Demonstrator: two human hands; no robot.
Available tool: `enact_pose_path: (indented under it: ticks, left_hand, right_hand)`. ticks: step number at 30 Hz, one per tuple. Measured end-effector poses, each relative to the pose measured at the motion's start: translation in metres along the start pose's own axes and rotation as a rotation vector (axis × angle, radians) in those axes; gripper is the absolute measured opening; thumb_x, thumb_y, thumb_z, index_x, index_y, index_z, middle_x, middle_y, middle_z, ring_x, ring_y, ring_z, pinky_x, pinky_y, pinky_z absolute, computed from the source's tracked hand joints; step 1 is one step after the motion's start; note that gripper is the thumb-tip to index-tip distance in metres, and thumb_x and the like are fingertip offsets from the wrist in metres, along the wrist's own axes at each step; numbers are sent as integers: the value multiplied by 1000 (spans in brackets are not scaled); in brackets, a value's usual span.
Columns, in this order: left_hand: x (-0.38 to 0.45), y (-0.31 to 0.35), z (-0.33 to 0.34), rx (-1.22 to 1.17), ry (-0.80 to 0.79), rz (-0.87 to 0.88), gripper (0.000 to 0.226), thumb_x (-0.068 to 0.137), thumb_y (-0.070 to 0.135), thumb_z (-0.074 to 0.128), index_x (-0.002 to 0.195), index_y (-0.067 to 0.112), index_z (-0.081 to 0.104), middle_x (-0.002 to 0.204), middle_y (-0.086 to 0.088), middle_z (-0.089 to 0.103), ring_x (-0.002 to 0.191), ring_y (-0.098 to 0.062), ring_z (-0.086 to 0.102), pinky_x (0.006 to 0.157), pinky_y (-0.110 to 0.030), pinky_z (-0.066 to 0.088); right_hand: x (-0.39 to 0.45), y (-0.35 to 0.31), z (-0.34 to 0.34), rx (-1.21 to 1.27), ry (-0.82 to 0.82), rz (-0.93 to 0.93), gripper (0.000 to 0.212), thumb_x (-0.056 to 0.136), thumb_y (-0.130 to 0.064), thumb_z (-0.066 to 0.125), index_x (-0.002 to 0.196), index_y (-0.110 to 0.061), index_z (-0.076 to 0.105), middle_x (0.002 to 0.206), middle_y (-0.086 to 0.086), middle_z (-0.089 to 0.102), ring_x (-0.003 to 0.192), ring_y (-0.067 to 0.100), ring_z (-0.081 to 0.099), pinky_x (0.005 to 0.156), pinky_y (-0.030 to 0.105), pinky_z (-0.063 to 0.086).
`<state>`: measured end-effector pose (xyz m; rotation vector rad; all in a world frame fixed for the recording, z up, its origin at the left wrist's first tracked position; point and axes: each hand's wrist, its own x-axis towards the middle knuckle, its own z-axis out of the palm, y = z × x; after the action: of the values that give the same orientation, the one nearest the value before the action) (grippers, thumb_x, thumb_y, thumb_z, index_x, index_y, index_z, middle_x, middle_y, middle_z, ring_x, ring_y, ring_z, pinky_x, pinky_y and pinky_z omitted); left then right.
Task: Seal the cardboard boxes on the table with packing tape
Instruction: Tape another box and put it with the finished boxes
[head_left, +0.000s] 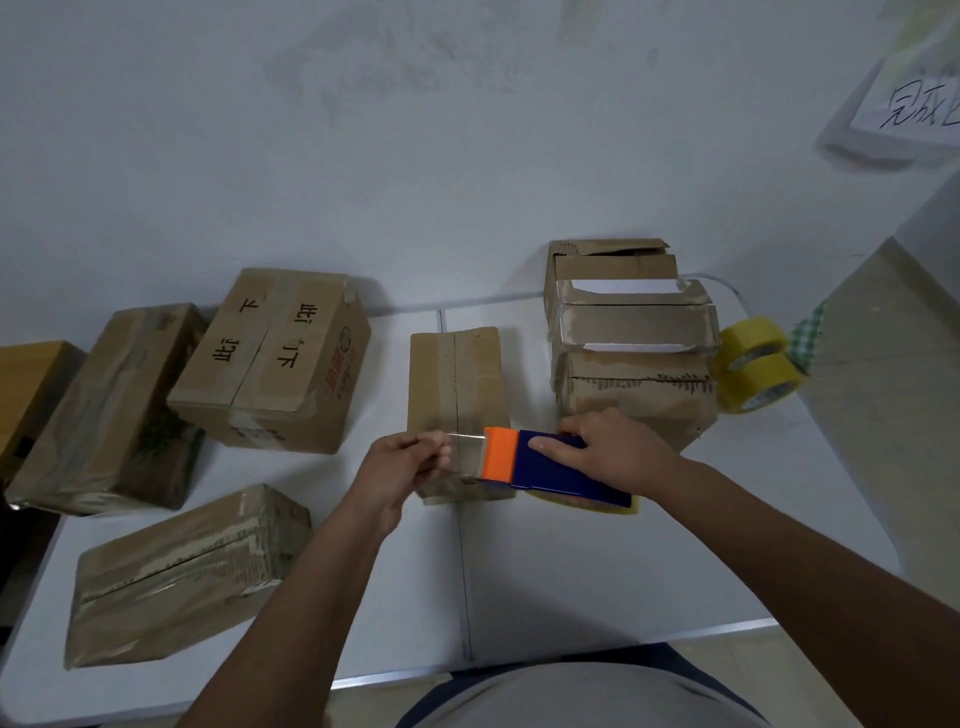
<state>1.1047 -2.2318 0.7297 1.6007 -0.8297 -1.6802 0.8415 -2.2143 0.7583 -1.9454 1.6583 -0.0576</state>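
Observation:
A small cardboard box (457, 379) lies in the middle of the white table (623, 571), its flaps closed along a centre seam. Just above its near end, my right hand (608, 447) grips a blue and orange tape dispenser (540, 465) with a yellowish roll under it. My left hand (400, 462) pinches the free end of clear tape (465, 449) pulled out from the dispenser's orange head. The tape strip stretches between both hands over the box's near edge.
Taped boxes sit at left: one with printed characters (270, 364), one wrapped (109, 410), one at front left (182, 571). A stack of open boxes (628, 338) stands at right, with two yellow tape rolls (758, 364) beside it. A white wall rises behind.

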Motion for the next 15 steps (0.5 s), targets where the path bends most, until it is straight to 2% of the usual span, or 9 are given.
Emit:
enact_pose_path:
  ticks: [2, 4, 8, 11, 15]
  left_hand:
    - [2, -3, -22, -54, 97, 7, 11, 95, 7, 63, 97, 1, 71, 78, -8, 70, 65, -10, 65, 64, -19, 55]
    - [5, -10, -45, -36, 166, 14, 15, 95, 10, 63, 103, 1, 71, 86, -9, 69, 75, -14, 66, 71, -21, 52]
    - [2, -26, -48, -37, 142, -44, 18, 95, 15, 64, 106, 3, 71, 93, -8, 70, 90, -21, 66, 80, -28, 52]
    - [0, -34, -37, -79, 217, -34, 10, 93, 15, 68, 96, 6, 71, 93, -10, 68, 87, -21, 64, 84, -30, 53]
    - [2, -43, -33, -104, 313, 9, 7, 91, 11, 70, 92, 5, 73, 85, -10, 69, 79, -19, 63, 80, -26, 54]
  right_hand:
    - [1, 7, -3, -36, -26, 9, 60, 89, -72, 34, 97, -21, 64, 84, -3, 67, 72, 10, 63, 67, 28, 52]
    - [1, 17, -3, -104, -57, 18, 64, 88, -74, 33, 97, -21, 67, 81, -3, 68, 71, 10, 63, 68, 29, 54]
    - [4, 29, 5, -160, -57, 57, 71, 85, -80, 28, 82, -20, 67, 71, -1, 67, 65, 12, 63, 63, 28, 52]
    - [3, 28, 9, -131, -31, 87, 72, 86, -80, 25, 78, -22, 67, 69, -2, 65, 64, 11, 62, 59, 24, 47]
    - [4, 30, 9, -190, -25, 110, 75, 82, -84, 26, 86, -24, 70, 73, -4, 65, 68, 9, 62, 63, 25, 50]
